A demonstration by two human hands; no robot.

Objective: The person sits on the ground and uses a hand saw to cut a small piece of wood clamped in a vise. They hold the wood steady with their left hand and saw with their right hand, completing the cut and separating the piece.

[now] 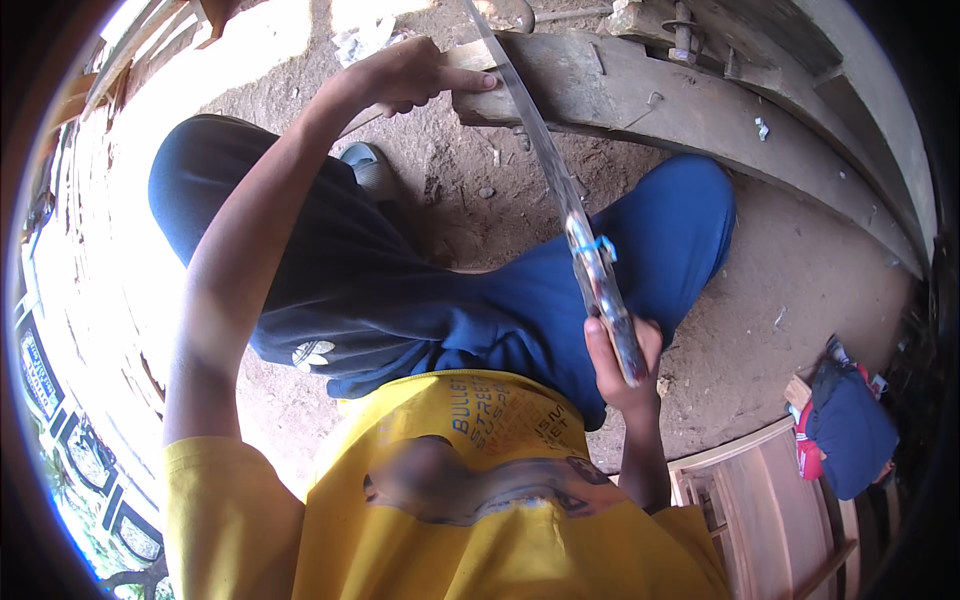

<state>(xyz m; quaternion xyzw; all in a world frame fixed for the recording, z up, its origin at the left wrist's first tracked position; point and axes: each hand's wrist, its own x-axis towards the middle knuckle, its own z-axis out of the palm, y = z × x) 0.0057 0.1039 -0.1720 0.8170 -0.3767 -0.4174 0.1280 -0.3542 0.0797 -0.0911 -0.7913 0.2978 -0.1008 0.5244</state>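
My right hand (625, 365) is closed around the handle of a handsaw (545, 145), and a bit of blue tie hangs on the saw near the grip. The long, narrow blade slants up and away to the left, across the end of a thick grey wooden beam (650, 95). At the beam's end, my left hand (425, 78) grips a pale strip of wood (468, 57), its thumb stretched toward the blade. Part of the strip is hidden by the hand. Whether the saw teeth touch the wood, I cannot tell.
Bent nails stick out of the beam, and a bolt with a washer (682, 35) stands behind it. A grey slipper (370, 170) lies by my left knee. Wooden panels (770, 500) and a dark cloth bundle (850, 430) are at lower right. Scraps litter the dirt floor (800, 290).
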